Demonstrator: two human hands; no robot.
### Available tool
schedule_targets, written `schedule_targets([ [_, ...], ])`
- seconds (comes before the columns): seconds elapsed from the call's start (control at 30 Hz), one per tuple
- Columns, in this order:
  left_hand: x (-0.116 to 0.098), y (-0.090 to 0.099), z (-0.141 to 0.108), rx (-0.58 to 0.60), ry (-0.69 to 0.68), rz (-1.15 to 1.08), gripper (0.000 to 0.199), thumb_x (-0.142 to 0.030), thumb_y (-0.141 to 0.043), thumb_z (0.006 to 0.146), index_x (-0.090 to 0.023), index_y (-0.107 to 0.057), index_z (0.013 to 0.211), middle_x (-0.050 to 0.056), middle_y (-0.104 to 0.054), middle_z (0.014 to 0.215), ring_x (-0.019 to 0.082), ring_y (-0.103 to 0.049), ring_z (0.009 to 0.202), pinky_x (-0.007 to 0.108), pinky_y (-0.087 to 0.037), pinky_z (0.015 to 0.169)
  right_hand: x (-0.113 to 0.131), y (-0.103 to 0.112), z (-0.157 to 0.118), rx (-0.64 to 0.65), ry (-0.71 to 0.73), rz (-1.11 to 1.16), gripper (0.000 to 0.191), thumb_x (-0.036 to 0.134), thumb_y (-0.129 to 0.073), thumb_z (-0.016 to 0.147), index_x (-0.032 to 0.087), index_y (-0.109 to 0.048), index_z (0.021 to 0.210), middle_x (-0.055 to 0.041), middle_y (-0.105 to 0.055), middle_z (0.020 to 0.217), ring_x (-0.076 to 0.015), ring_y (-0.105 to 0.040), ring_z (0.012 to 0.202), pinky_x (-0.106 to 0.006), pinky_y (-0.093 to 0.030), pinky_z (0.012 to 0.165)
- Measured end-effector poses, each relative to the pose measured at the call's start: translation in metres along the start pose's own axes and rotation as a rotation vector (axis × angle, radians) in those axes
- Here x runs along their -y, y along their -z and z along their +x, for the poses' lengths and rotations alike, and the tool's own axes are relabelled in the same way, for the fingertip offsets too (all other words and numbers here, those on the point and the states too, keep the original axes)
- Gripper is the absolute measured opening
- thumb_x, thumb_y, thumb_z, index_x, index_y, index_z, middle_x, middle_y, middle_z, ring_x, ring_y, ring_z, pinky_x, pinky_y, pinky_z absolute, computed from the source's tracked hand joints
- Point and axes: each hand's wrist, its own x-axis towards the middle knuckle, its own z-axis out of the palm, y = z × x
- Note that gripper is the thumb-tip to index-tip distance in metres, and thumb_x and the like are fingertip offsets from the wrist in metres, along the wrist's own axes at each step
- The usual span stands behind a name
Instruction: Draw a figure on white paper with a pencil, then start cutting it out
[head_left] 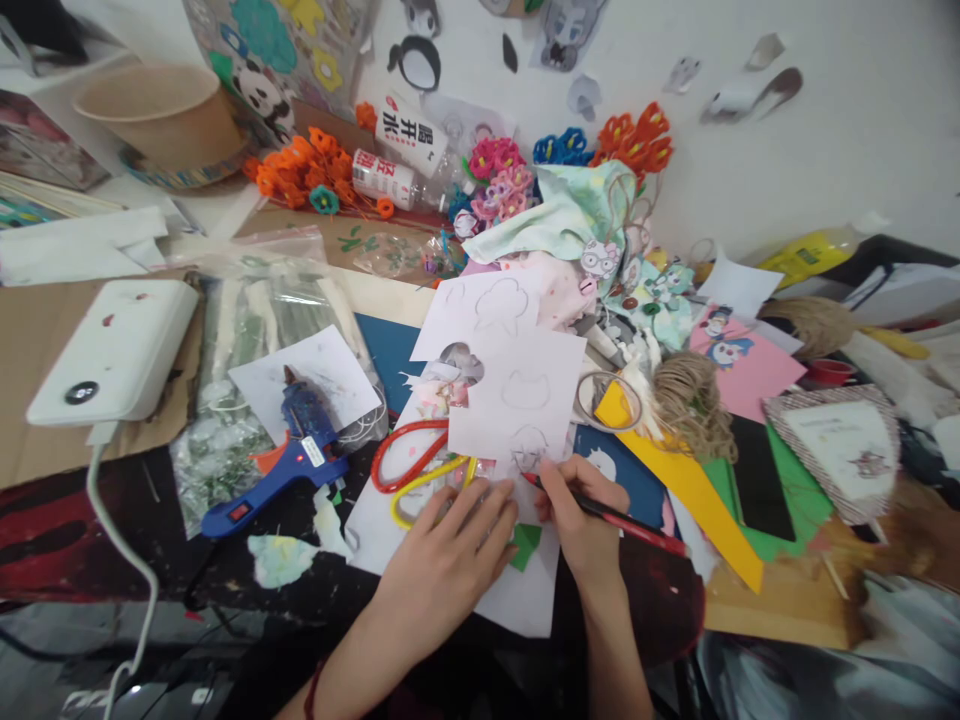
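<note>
My right hand (589, 525) is closed around a red-and-black pencil (630, 520), its tip at the lower edge of a white sheet of paper (487, 420). Faint grey outlines are drawn on that sheet, the lowest just above the pencil tip. Fingers spread, my left hand (457, 545) lies flat by the sheet's lower edge, holding nothing. Just beyond its fingers are scissors with red and yellow handles (409, 455), partly covered by paper. Another white sheet (480, 305) with a cloud-like outline lies behind the first. A green paper scrap (526, 547) sits between my hands.
To the left are a blue hot glue gun (300, 450) on white paper and a white power bank (116, 350) with its cable. A twine bundle (690, 405), yellow strip (690, 500) and dark phone (759, 478) lie right. Fabric scraps (562, 220) and orange pipe-cleaner flowers (307, 170) stand behind.
</note>
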Motion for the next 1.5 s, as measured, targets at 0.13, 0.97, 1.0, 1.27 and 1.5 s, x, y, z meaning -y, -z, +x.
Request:
schedule_targets([
  [0.13,0.0003,0.0001,0.0,0.008,-0.001,-0.003,0.03,-0.033,-0.054,0.102,-0.018,-0.063,0.127,0.0,-0.063,0.141,0.023,-0.053,0.127,0.042,-0.037,0.105,0.0004,0.0008,-0.0005,0.005,0.011,-0.025,0.041,0.038,-0.066,0.093,0.021,-0.056,0.056,0.0046,-0.058,0.048,-0.01,-0.052,0.041,-0.024,-0.04,0.046],
  [0.97,-0.0002,0.0011,0.0008,0.0,-0.007,-0.004,0.029,-0.033,-0.053,0.102,-0.018,-0.064,0.125,0.0,-0.064,0.139,0.024,-0.053,0.127,0.042,-0.037,0.105,0.0021,-0.0012,0.0,-0.005,-0.017,0.046,0.039,0.039,-0.067,0.092,0.02,-0.057,0.06,0.0043,-0.06,0.051,-0.0104,-0.055,0.044,-0.023,-0.042,0.047],
  [1.0,0.0,0.0011,0.0009,0.002,-0.007,-0.004,0.029,-0.033,-0.053,0.102,-0.018,-0.064,0.125,0.001,-0.064,0.139,0.024,-0.053,0.127,0.042,-0.037,0.105,0.0021,-0.0012,-0.0001,-0.007,-0.016,0.046,0.038,0.039,-0.067,0.092,0.02,-0.057,0.06,0.0043,-0.06,0.051,-0.0104,-0.055,0.044,-0.023,-0.042,0.047],
  [1.27,0.0004,0.0016,0.001,0.007,-0.012,0.011,0.03,-0.034,-0.056,0.1,-0.018,-0.064,0.125,0.004,-0.064,0.138,0.024,-0.055,0.126,0.042,-0.039,0.104,0.0011,0.0,-0.0006,0.011,0.029,0.003,0.04,0.036,-0.066,0.092,0.021,-0.056,0.057,0.004,-0.059,0.049,-0.0109,-0.054,0.043,-0.025,-0.042,0.048],
  [1.5,-0.0008,-0.0004,-0.0014,0.017,-0.008,0.001,0.031,-0.033,-0.052,0.102,-0.019,-0.063,0.127,0.001,-0.064,0.14,0.024,-0.053,0.128,0.042,-0.039,0.105,-0.0038,0.0032,-0.0032,-0.114,0.02,0.043,0.038,0.033,-0.067,0.091,0.021,-0.056,0.057,0.0052,-0.059,0.048,-0.0098,-0.05,0.04,-0.024,-0.039,0.045],
])
